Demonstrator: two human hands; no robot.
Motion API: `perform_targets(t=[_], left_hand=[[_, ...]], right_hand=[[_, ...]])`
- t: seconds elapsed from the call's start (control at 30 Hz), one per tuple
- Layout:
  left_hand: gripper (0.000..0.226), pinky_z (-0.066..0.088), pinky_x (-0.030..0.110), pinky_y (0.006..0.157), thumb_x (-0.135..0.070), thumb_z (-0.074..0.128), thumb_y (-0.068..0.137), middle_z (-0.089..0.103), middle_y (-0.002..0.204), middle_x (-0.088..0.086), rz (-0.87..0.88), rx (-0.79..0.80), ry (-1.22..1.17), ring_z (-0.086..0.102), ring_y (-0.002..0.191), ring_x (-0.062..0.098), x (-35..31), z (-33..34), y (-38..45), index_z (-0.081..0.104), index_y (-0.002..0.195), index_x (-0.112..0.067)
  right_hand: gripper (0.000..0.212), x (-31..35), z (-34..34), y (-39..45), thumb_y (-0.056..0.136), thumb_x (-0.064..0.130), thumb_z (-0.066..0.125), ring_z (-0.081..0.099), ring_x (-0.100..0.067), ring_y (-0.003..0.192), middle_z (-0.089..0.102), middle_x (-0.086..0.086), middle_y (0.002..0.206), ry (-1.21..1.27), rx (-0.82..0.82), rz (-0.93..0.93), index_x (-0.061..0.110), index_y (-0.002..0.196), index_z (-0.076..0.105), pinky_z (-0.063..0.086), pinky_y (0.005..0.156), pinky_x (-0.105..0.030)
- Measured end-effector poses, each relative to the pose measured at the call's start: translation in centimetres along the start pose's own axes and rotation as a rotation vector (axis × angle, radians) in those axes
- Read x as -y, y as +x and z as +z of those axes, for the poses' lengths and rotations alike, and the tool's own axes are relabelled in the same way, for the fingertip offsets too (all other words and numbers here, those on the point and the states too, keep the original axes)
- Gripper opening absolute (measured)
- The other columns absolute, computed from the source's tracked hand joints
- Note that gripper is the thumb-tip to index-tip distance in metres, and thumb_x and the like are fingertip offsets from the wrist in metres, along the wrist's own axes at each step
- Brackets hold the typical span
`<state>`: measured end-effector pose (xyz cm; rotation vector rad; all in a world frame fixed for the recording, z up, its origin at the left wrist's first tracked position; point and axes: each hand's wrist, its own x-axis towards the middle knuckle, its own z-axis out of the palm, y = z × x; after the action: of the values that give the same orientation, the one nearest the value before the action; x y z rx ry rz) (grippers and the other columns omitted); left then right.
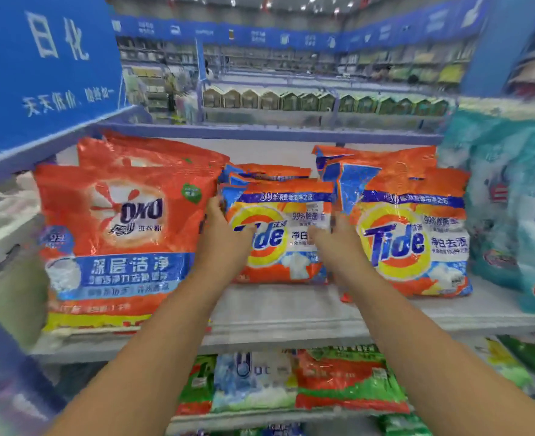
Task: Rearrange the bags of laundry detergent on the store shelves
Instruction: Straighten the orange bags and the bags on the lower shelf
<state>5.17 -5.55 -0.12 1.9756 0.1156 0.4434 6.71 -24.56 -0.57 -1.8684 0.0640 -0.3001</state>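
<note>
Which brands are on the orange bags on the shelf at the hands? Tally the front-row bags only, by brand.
OMO: 1, the OMO bag
Tide: 2, the small Tide bag and the large Tide bag
Total: 3

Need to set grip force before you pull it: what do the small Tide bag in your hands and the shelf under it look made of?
Small Tide bag: looks like thin glossy plastic film, judging by its crinkles and glare streaks; probably soft and slippery. Left hand grips its left edge; right hand is on its right side, too blurred to judge. Shelf: smooth, pale, flat board, possibly painted metal; hard to confirm.
</note>
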Motion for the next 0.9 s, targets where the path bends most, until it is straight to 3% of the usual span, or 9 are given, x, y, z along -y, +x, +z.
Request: perform_targets(t=[0.07, 0.13, 0.17, 0.27, 0.43, 0.53, 0.67, 0.8, 0.9], left_hand=[[0.103, 0.045, 0.044, 0.109, -0.027, 0.083, 0.076, 0.049, 0.147, 0.009, -0.003, 0.109, 0.157, 0.051, 0.134, 0.03, 1.6, 1.3, 0.2, 0.02, 0.156, -0.028], [0.105, 0.042, 0.043, 0.111, -0.034, 0.08, 0.08, 0.038, 0.15, 0.014, -0.019, 0.25, 0.307, 0.043, 0.138, 0.034, 2.5, 2.2, -0.6, 0.013, 0.161, -0.037], [0.099, 0.038, 0.043, 0.112, -0.035, 0.077, 0.085, 0.033, 0.152, 0.015, -0.019, 0.272, 0.352, 0.038, 0.141, 0.035, 3.0, 2.5, -0.8, 0.013, 0.161, -0.038], [0.089, 0.034, 0.043, 0.115, -0.038, 0.07, 0.093, 0.023, 0.158, 0.014, -0.023, 0.272, 0.413, 0.028, 0.147, 0.036, 2.6, 2.4, -0.9, 0.012, 0.161, -0.04], [0.083, 0.028, 0.045, 0.122, -0.043, 0.066, 0.093, 0.005, 0.169, 0.007, 0.026, 0.26, 0.517, 0.015, 0.154, 0.032, 2.7, 2.0, -3.3, 0.019, 0.161, -0.033], [0.074, 0.023, 0.05, 0.123, -0.053, 0.059, 0.095, 0.001, 0.171, 0.007, 0.056, 0.238, 0.615, 0.007, 0.157, 0.031, 3.2, 2.0, -6.1, 0.027, 0.159, -0.033], [0.064, 0.025, 0.056, 0.121, -0.057, 0.046, 0.096, 0.027, 0.166, 0.013, 0.22, 0.103, 0.761, 0.023, 0.153, 0.036, 3.3, 2.6, -10.0, 0.049, 0.15, -0.023], [0.059, 0.014, 0.054, 0.126, -0.05, 0.043, 0.098, 0.027, 0.167, 0.009, 0.326, -0.03, 0.624, 0.016, 0.156, 0.03, 4.3, 5.2, -17.7, 0.05, 0.149, -0.022], [0.056, 0.017, 0.051, 0.126, -0.042, 0.047, 0.099, 0.023, 0.168, 0.006, 0.377, 0.019, 0.599, 0.015, 0.157, 0.027, 7.0, 8.6, -24.1, 0.047, 0.151, -0.021]], right_hand=[[0.062, -1.0, 1.2, 0.4, 0.086, 0.006, 0.072, 0.067, -0.019, 0.107, 0.064, 0.013, 0.104, -0.11, 0.053, -0.016, 0.014, 0.14, 0.044, 0.052, 0.083, -0.022], [0.093, -2.4, 2.0, 0.0, 0.082, 0.017, 0.078, 0.059, -0.021, 0.125, 0.057, -0.001, 0.136, -0.228, 0.16, -0.008, 0.026, 0.157, 0.024, 0.045, 0.108, -0.03], [0.095, -2.5, 2.2, -0.3, 0.086, 0.026, 0.077, 0.051, -0.024, 0.135, 0.044, -0.008, 0.15, -0.328, 0.218, 0.029, 0.031, 0.16, 0.018, 0.038, 0.111, -0.027], [0.083, -1.9, 2.0, -0.4, 0.095, 0.04, 0.066, 0.031, -0.03, 0.149, 0.013, -0.015, 0.164, -0.503, 0.274, 0.095, 0.035, 0.161, 0.015, 0.03, 0.117, -0.032], [0.074, -0.7, 0.3, -3.5, 0.099, 0.041, 0.058, 0.011, -0.022, 0.156, 0.0, -0.003, 0.17, -0.571, 0.317, -0.02, 0.032, 0.161, 0.017, 0.019, 0.123, -0.034], [0.06, -1.0, -2.2, -8.5, 0.101, 0.039, 0.057, 0.012, -0.005, 0.154, 0.016, 0.009, 0.168, -0.489, 0.327, -0.2, 0.036, 0.156, 0.033, 0.013, 0.118, -0.02], [0.044, -4.4, -6.1, -15.3, 0.102, 0.034, 0.055, 0.017, 0.022, 0.14, 0.033, 0.031, 0.155, -0.382, 0.385, -0.319, 0.039, 0.146, 0.049, 0.011, 0.108, 0.003], [0.04, -11.0, -9.7, -19.0, 0.103, 0.032, 0.052, 0.023, 0.019, 0.142, 0.033, 0.04, 0.15, -0.393, 0.538, -0.25, 0.046, 0.141, 0.053, 0.019, 0.118, -0.009], [0.048, -17.1, -11.6, -17.5, 0.103, 0.037, 0.053, 0.026, -0.002, 0.15, 0.033, 0.019, 0.16, -0.476, 0.554, -0.019, 0.041, 0.15, 0.042, 0.02, 0.122, -0.023]])
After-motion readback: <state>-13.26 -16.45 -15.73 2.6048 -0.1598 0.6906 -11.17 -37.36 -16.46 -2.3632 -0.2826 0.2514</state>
